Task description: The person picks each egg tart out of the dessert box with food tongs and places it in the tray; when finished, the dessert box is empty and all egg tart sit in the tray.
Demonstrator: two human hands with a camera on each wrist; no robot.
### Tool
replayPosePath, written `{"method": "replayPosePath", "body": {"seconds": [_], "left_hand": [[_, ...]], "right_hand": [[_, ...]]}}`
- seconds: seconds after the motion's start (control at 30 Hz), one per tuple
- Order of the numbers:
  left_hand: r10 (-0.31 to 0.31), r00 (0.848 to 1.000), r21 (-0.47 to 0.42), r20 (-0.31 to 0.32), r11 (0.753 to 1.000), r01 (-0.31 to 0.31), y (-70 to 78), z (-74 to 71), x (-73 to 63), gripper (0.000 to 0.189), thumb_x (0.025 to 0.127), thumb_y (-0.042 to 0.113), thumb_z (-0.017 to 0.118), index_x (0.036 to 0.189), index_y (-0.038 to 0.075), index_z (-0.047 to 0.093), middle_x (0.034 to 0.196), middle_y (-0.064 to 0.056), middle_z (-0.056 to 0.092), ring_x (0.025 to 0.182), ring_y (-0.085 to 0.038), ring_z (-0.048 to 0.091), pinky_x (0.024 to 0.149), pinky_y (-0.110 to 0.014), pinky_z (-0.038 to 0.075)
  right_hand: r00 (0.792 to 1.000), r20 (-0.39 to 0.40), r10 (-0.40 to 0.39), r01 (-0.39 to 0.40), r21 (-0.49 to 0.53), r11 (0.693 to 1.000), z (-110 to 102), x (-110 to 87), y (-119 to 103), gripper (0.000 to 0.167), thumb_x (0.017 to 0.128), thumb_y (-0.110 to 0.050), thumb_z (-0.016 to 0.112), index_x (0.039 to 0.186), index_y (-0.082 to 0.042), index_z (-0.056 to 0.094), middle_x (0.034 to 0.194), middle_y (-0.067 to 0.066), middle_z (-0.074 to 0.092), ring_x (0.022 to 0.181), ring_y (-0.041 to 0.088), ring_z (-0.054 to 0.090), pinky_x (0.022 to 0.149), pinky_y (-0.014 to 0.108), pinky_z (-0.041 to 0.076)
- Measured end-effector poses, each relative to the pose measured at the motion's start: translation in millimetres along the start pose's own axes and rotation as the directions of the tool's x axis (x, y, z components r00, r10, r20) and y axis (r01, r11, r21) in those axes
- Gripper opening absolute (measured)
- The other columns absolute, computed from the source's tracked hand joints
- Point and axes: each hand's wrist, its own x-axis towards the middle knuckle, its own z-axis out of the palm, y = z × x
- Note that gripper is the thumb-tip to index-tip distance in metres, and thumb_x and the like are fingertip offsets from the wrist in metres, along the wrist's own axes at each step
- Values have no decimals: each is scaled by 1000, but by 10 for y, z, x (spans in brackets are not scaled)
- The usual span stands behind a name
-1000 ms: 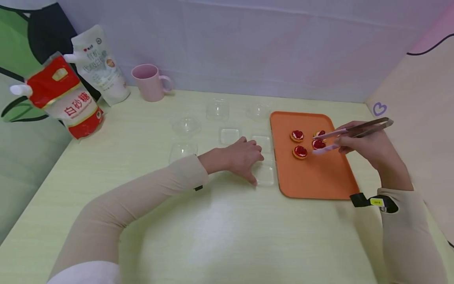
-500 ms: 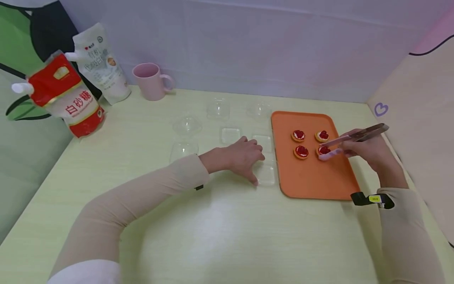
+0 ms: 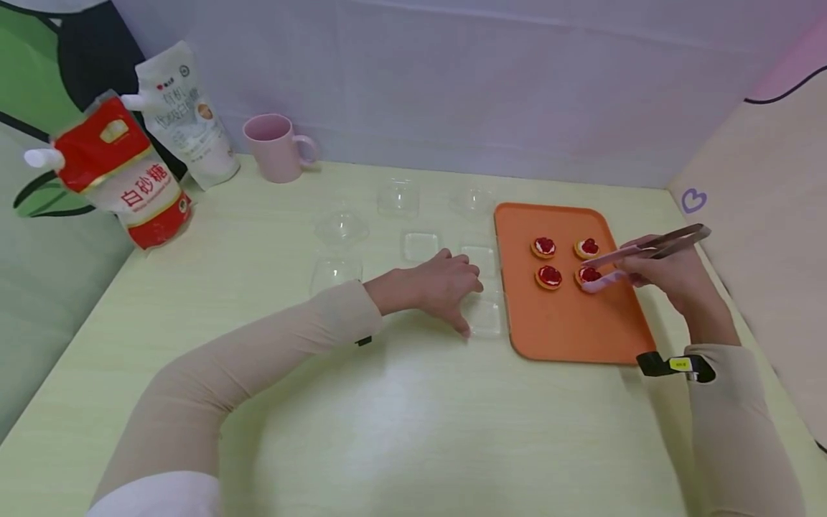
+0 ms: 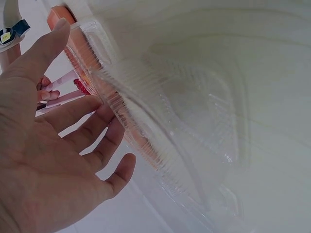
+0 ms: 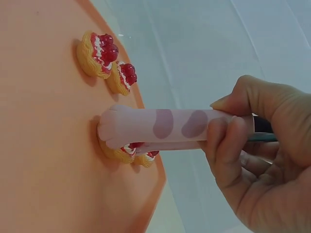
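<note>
My right hand [image 3: 662, 269] grips metal tongs [image 3: 678, 240] with pink, paw-shaped tips. In the head view, the tips lie on either side of the near right berry tart [image 3: 588, 276], which is on the orange tray [image 3: 575, 330]. The right wrist view shows one pink tip [image 5: 114, 127] covering part of that tart. My left hand [image 3: 442, 289] lies left of the tray, thumb and fingers spread at the edge of a clear plastic box [image 3: 484, 316]. Its fingertips [image 4: 114, 128] are right at the box's ridged side in the left wrist view, with the palm showing.
Other berry tarts [image 3: 548, 277] sit on the tray. More clear plastic boxes and lids [image 3: 397, 199] stand left of it and behind my left hand. A pink mug [image 3: 274, 149], a red sugar pouch [image 3: 129, 179] and a white pouch [image 3: 187, 118] stand at the back left.
The tongs have shifted slightly right and lowered, from between the two right tarts to around the near right one. My left hand has stayed in place.
</note>
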Motion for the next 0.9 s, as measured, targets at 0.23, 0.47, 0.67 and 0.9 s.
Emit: {"method": "replayPosePath", "body": {"seconds": [0.23, 0.47, 0.67, 0.9], "left_hand": [[-8, 1000, 3, -3, 1000, 8, -1, 10, -6, 68, 77, 60, 78, 126, 15, 68, 115, -2, 63, 108, -24, 53, 96, -44, 37], [-6, 1000, -5, -3, 1000, 6, -1, 10, -8, 68, 76, 59, 79, 126, 15, 68, 116, -2, 63, 108, -24, 53, 96, -44, 37], [-4, 1000, 2, -11, 1000, 4, 1, 24, 4, 67, 76, 59, 79, 125, 16, 68, 115, -1, 63, 108, -24, 53, 96, -44, 37], [-7, 1000, 1, -6, 1000, 7, 10, 9, 5, 68, 76, 59, 79, 127, 15, 68, 117, -1, 63, 110, -24, 53, 97, -44, 37]], "right_hand": [[1000, 9, 7, -7, -16, 1000, -30, -26, -23, 43, 92, -14, 71, 121, 13, 55, 77, -22, 67, 63, 9, 68, 61, 23, 57], [1000, -8, -7, 7, 0, 1000, -15, -31, -26, 39, 92, -14, 72, 117, 12, 57, 75, -23, 67, 61, 7, 68, 60, 23, 57], [1000, -25, -8, 8, -4, 1000, -9, -33, -28, 38, 92, -16, 72, 118, 10, 58, 75, -24, 67, 63, 9, 68, 60, 22, 57], [999, -35, -22, 26, 114, 993, -78, -68, -48, 15, 92, -10, 71, 95, -25, 73, 76, -18, 71, 61, 9, 66, 59, 22, 56]]}}
